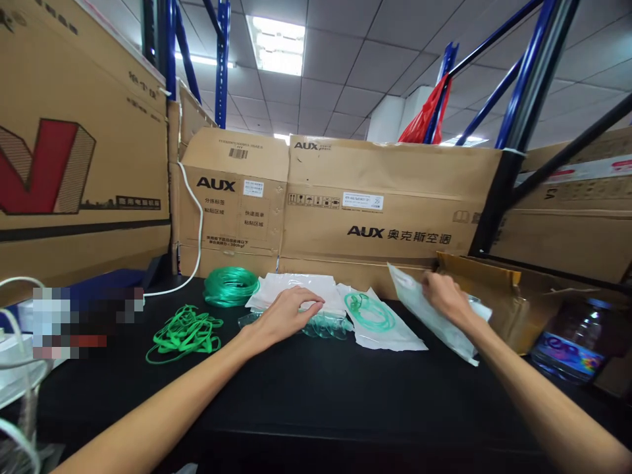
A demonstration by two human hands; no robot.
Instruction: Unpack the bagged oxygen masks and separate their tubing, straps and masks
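Observation:
My left hand (289, 317) hovers at or rests on a stack of white pouches (299, 283), its fingers stretched forward and nothing visible in them; contact is unclear. Just right of its fingertips lie clear greenish plastic pieces (326, 327), partly tucked under the stack. My right hand (447, 296) grips a white pouch (415, 299) by its upper edge, and the pouch tilts above the table. Between the hands, a white pouch with coiled pale green tubing (370, 315) lies flat.
Left of the stack sit a coil of green tubing (231, 286) and a tangle of green elastic cord (187, 334) on the black table (316, 395). At right stand an open cardboard box (486, 276) and a plastic bottle (573, 349). Large cartons (395, 191) wall the back.

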